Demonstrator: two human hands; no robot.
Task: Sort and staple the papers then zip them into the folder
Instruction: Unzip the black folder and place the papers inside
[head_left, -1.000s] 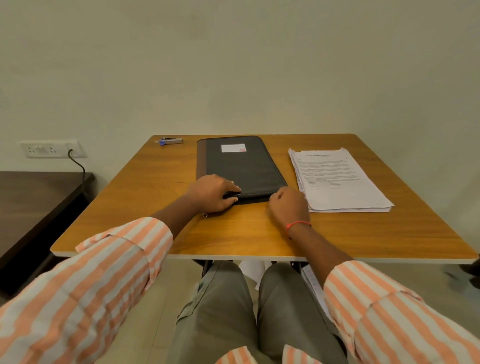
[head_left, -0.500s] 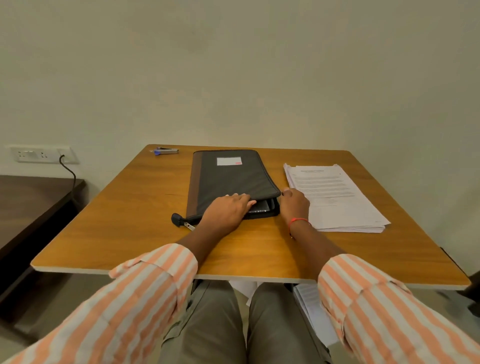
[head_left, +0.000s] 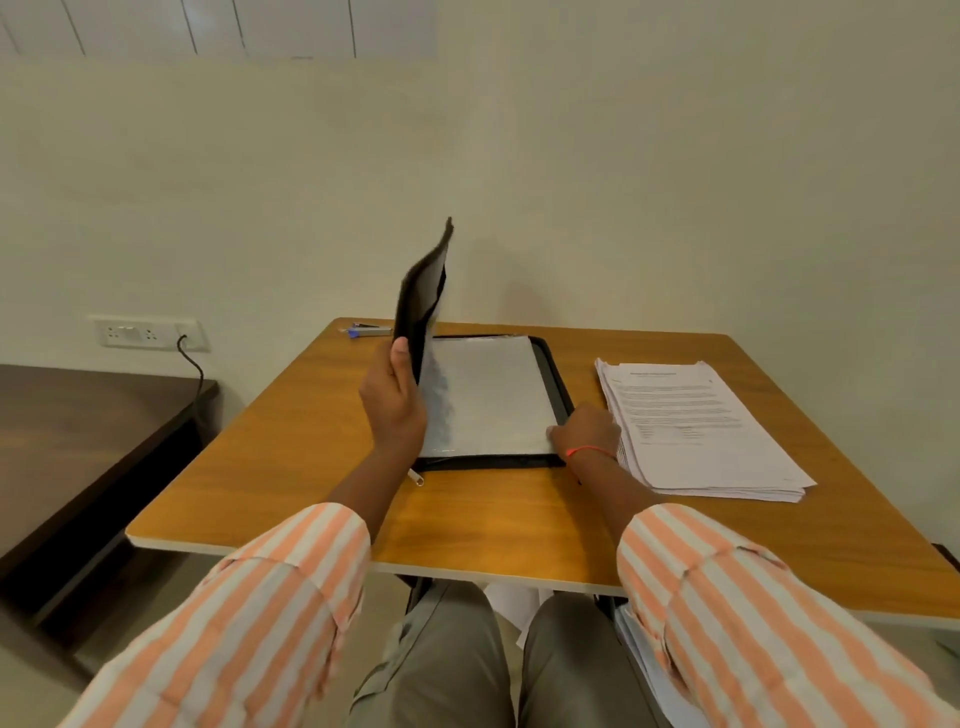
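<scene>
Holding the cover of the folder (head_left: 488, 461) upright in our left grip (head_left: 395, 410), our right grip (head_left: 584, 428) curled over its near right corner, papers (head_left: 696, 421) by the right edge of our bench (head_left: 311, 467)

The folder's (head_left: 560, 387) raised cover (head_left: 422, 291) is blurring toward its top corner and is hiding the fingers of the left grip (head_left: 392, 402) — only the thumb is showing. The small blue thing (head_left: 363, 330) at the far left edge of the bench (head_left: 519, 519) is staying too small to tell. The right grip (head_left: 587, 428) is covering the folder's near right corner, masking whether it is pinching anything. Print on the paper stack (head_left: 696, 421) is running too fine to read — loose sheets (head_left: 506, 603) are disappearing under the bench's near edge.
</scene>
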